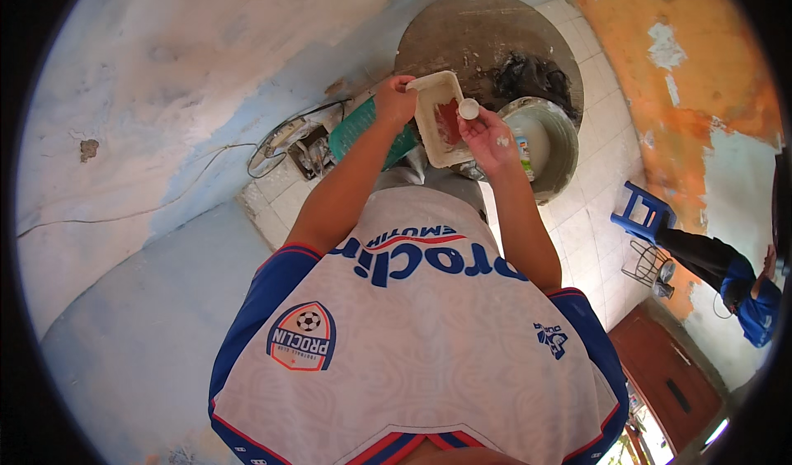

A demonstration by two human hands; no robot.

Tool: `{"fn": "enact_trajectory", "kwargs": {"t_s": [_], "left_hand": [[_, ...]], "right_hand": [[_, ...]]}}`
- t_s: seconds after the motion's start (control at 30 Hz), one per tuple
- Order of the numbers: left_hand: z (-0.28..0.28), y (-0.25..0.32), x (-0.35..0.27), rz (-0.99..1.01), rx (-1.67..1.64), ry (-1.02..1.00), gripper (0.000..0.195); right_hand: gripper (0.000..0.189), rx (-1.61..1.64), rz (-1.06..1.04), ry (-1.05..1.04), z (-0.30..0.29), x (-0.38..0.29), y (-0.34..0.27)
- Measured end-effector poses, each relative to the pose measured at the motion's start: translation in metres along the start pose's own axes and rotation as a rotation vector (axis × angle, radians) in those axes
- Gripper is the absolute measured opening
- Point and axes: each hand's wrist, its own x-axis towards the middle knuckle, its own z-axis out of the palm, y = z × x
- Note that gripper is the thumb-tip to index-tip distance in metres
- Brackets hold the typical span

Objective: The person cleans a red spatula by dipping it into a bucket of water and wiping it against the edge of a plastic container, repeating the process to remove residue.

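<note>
A rectangular whitish plastic tray [427,137] with a red patch on its inner bottom is tilted in front of me. My left hand [397,101] grips its upper left corner. In my right hand [489,140], a small round white cap or cup [468,109] is held between the fingers, over the tray's right edge. A large bucket [560,183] of whitish liquid stands beyond my right wrist. A bottle with a printed label [525,155] shows partly behind that wrist. The round brown table [470,25] lies beyond the tray, with a crumpled black plastic bag [535,81] on it.
A green perforated plastic basket [352,132] and a box of tools [312,155] are at the left, near a cable [161,210] along the wall. At the right are a blue plastic stool [643,211], a black wire rack [643,264] and another person [736,279].
</note>
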Motion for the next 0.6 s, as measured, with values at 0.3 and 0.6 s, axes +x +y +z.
{"fn": "enact_trajectory", "kwargs": {"t_s": [0.3,0.6], "left_hand": [[0.005,0.002,0.015,0.104,0.161,0.124,0.028],[0.001,-0.019,0.03,-0.102,-0.117,0.058,0.038]], "right_hand": [[0.034,-0.1,-0.039,-0.043,-0.001,-0.023,0.021],[0.029,0.029,-0.035,-0.04,-0.04,-0.031,0.02]]}}
